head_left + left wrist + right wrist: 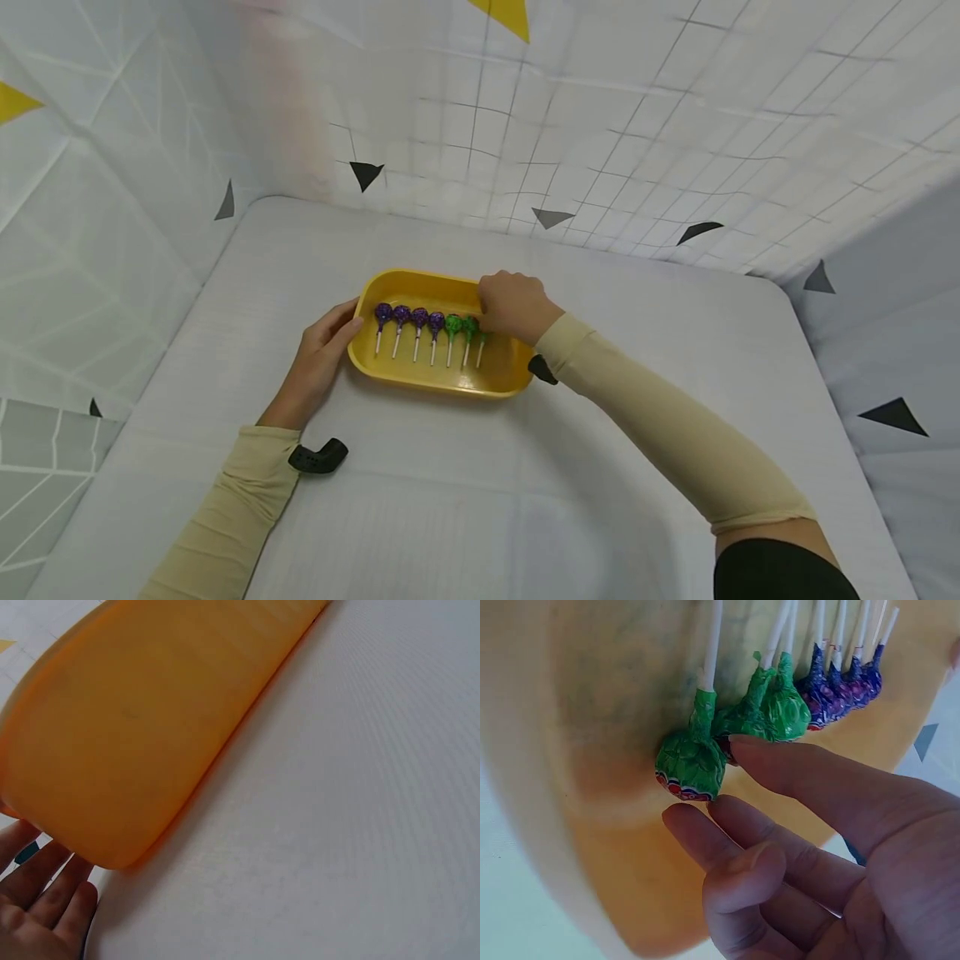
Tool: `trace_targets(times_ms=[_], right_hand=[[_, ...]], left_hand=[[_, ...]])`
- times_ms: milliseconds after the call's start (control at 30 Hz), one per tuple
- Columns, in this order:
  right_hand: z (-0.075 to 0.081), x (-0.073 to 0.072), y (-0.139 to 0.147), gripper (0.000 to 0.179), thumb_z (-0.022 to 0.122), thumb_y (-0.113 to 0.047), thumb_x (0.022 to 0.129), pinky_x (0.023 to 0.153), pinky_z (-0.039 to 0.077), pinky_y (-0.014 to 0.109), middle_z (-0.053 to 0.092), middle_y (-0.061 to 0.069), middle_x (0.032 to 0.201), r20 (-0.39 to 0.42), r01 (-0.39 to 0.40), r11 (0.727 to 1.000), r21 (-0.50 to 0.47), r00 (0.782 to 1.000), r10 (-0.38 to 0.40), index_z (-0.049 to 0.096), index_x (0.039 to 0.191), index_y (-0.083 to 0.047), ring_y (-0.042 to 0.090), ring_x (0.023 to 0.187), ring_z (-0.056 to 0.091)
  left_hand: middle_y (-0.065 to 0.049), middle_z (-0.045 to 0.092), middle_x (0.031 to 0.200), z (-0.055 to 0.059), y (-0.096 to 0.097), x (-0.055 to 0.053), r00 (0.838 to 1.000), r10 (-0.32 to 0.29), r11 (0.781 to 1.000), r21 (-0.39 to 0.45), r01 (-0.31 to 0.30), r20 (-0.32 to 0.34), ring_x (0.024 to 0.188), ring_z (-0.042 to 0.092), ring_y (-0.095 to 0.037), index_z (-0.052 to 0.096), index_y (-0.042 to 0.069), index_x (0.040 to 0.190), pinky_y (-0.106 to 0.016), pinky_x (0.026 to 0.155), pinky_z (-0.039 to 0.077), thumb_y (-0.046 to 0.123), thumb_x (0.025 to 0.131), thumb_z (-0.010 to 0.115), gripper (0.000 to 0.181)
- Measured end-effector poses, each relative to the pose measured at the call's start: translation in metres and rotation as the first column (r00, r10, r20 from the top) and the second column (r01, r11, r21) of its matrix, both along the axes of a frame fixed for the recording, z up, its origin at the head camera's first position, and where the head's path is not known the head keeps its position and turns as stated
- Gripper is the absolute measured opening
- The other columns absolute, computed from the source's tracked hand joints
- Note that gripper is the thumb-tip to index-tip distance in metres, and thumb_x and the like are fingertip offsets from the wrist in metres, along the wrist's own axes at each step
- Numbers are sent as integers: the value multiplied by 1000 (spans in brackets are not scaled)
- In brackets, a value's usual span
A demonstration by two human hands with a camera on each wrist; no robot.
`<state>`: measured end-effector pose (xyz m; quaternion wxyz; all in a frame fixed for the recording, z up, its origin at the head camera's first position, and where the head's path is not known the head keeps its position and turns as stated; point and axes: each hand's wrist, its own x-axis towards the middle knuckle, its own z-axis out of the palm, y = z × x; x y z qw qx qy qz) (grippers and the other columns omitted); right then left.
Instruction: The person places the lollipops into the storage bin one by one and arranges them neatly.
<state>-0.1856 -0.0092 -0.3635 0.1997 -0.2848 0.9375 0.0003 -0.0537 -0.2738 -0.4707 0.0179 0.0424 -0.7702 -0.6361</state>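
Note:
A yellow tray stands on the white table, holding a row of wrapped lollipops with their sticks toward the person. Several purple lollipops fill the left of the row; three green lollipops follow on the right. My left hand grips the tray's left end, thumb at the rim and fingers along the outer wall. Over the right part of the tray, my right hand pinches the head of the end green lollipop. From the head view, my hand hides most of that lollipop's head.
White table surface surrounds the tray. White sheets with grid lines and dark triangles hang behind and at both sides. Dark wrist devices sit on both sleeves.

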Motion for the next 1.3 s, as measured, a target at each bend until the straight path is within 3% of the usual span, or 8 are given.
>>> trace_targets(times_ms=[133, 533, 900, 1133, 1300], right_hand=[[2, 0, 7, 14, 73, -19, 87, 59, 53, 32, 71, 5, 88, 17, 23, 999, -37, 1000, -22, 71, 95, -8, 22, 75, 64], [27, 9, 37, 33, 79, -34, 89, 77, 60, 41, 75, 4, 107, 27, 48, 987, -152, 999, -44, 77, 112, -10, 23, 92, 67], [44, 20, 73, 31, 79, -28, 91, 89, 59, 47, 78, 6, 112, 33, 73, 965, -252, 997, -67, 76, 116, -9, 29, 109, 69], [48, 25, 96, 29, 77, -28, 92, 87, 60, 46, 78, 7, 113, 25, 100, 960, -261, 995, -97, 77, 116, -11, 28, 105, 70], [49, 29, 110, 25, 77, -28, 92, 80, 59, 42, 79, 5, 112, 25, 112, 956, -271, 994, -109, 77, 113, -14, 23, 93, 70]], left_hand=[[-6, 48, 160, -1, 0, 0, 1000, -1, 1000, 0, 1, -3, 150, 42, -23, 46, 14, 156, -10, 116, 38, 42, 109, 50, 54], [-5, 48, 160, 1, 1, 0, 1000, 1, 1000, -14, -1, 14, 150, 41, -22, 46, 15, 156, -25, 124, 37, 42, 109, 49, 55], [-7, 47, 160, 3, 1, 1, 1000, 4, 1000, -7, -4, 8, 151, 40, -24, 45, 13, 156, -6, 113, 37, 41, 110, 49, 54], [-6, 46, 161, 4, 1, 1, 1000, 3, 1000, -10, -2, 9, 152, 40, -23, 45, 13, 157, -5, 113, 37, 42, 109, 49, 55], [-7, 46, 161, 3, 2, 1, 1000, -1, 1000, -10, 1, 0, 152, 40, -24, 45, 13, 156, -4, 112, 36, 41, 110, 49, 55]])
